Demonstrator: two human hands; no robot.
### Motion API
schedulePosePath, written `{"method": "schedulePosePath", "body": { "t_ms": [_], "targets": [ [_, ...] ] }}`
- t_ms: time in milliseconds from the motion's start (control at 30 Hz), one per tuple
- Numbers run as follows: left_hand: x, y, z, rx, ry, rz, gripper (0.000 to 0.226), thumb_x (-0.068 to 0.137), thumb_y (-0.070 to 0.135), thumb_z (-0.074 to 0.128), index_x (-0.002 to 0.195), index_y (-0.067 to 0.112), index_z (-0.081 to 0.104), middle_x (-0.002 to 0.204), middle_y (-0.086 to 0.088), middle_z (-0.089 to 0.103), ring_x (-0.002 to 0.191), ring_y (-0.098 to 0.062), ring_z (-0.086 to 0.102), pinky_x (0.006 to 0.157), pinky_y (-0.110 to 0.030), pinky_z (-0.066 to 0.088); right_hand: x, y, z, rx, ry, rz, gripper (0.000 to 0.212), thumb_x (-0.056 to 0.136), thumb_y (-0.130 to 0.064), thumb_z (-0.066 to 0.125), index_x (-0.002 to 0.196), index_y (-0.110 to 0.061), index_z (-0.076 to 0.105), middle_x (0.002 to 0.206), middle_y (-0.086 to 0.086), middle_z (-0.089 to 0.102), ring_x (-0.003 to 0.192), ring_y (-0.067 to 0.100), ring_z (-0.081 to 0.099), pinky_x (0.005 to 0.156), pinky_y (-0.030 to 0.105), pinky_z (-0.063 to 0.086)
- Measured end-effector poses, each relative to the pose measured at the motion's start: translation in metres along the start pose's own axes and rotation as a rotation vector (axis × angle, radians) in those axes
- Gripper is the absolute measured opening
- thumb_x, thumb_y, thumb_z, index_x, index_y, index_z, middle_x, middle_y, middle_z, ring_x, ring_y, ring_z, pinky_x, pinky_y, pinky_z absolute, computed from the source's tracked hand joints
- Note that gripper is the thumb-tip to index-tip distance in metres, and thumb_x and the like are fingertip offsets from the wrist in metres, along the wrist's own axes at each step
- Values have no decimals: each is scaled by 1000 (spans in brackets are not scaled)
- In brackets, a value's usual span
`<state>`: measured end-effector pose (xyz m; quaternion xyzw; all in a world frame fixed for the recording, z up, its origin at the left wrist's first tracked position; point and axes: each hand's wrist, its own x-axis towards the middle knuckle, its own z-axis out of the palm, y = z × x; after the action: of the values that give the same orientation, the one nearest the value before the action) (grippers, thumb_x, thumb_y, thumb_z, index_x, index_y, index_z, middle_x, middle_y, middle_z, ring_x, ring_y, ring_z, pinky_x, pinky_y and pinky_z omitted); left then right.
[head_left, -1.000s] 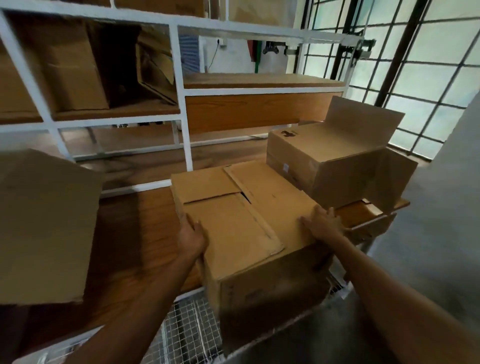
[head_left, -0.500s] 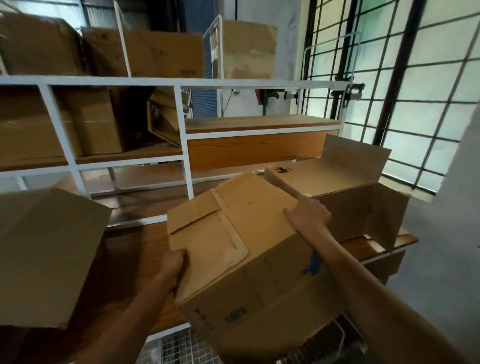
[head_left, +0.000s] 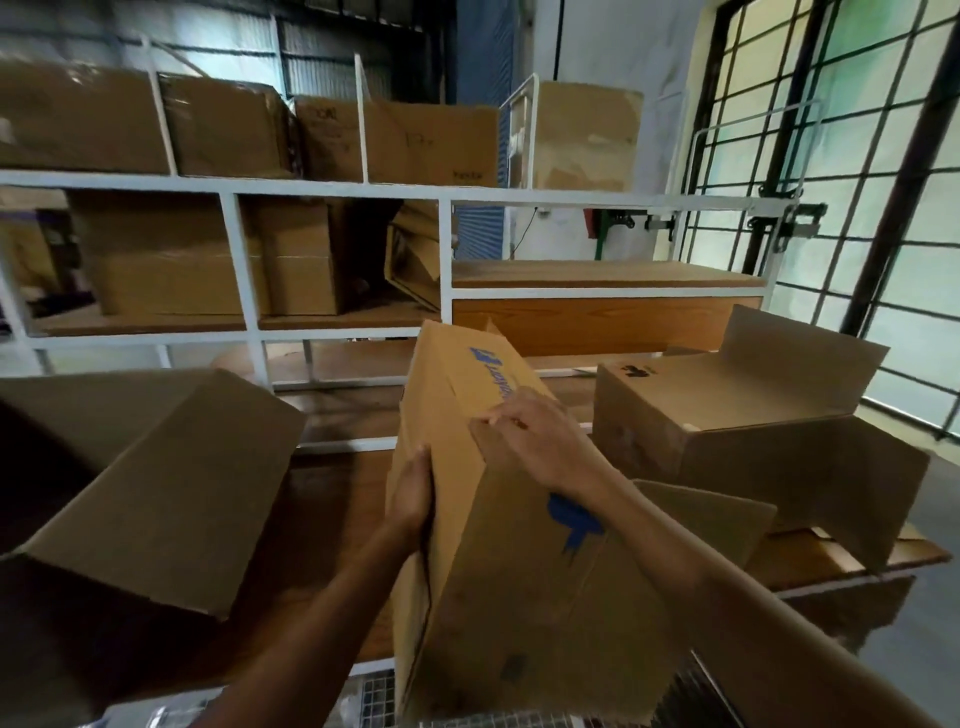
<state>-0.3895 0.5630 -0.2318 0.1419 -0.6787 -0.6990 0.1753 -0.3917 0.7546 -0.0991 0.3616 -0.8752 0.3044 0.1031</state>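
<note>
A brown cardboard box (head_left: 498, 587) with blue print stands tipped up on end over the front of the wooden shelf board (head_left: 332, 509). My left hand (head_left: 413, 493) grips its left edge, fingers wrapped round the corner. My right hand (head_left: 540, 441) lies across the upper face, with the fingers curled over a flap edge near the blue lettering. The box's lower part hangs past the shelf edge toward me.
An open box (head_left: 156, 488) lies on its side at the left. Another open box (head_left: 748, 426) with raised flaps sits at the right. A white metal rack (head_left: 447, 197) behind holds several more boxes. A barred window (head_left: 857, 156) is at the right, wire mesh (head_left: 374, 696) below.
The box has been lifted off the shelf board and turned from lying flat to standing on end. Both hands shifted with it; the view rose to show the upper rack.
</note>
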Motion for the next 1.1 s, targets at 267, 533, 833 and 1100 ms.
{"method": "schedulePosePath", "body": {
  "t_ms": [267,533,833,1100],
  "targets": [
    [-17,107,-27,10,-31,-238,78,85,51,65,144,17,26,122,-8,49,111,-27,50,93,-44,41,51,7,22,-215,-228,380,64,86,-67,35,124,-21,57,115,3,63,100,22,60,91,45,50],
    [-10,106,-33,-166,-134,-304,47,76,46,67,114,26,50,116,-14,57,111,-39,52,101,-67,35,56,-12,0,-130,-130,463,33,84,-54,59,94,-22,63,87,-3,69,80,14,66,75,34,57],
    [1,54,-66,-523,-289,-339,37,98,25,41,128,8,55,110,-20,70,88,-34,71,70,-41,58,63,-87,-1,-351,-372,247,29,87,-18,62,114,-14,52,99,3,60,85,15,58,69,32,51],
    [-23,-17,-90,-117,-232,-422,29,102,19,39,91,6,62,83,-17,61,73,-30,58,68,-38,48,46,-112,125,-575,-573,246,25,88,0,51,66,-11,47,70,5,44,64,21,50,56,31,34]
  ]
}}
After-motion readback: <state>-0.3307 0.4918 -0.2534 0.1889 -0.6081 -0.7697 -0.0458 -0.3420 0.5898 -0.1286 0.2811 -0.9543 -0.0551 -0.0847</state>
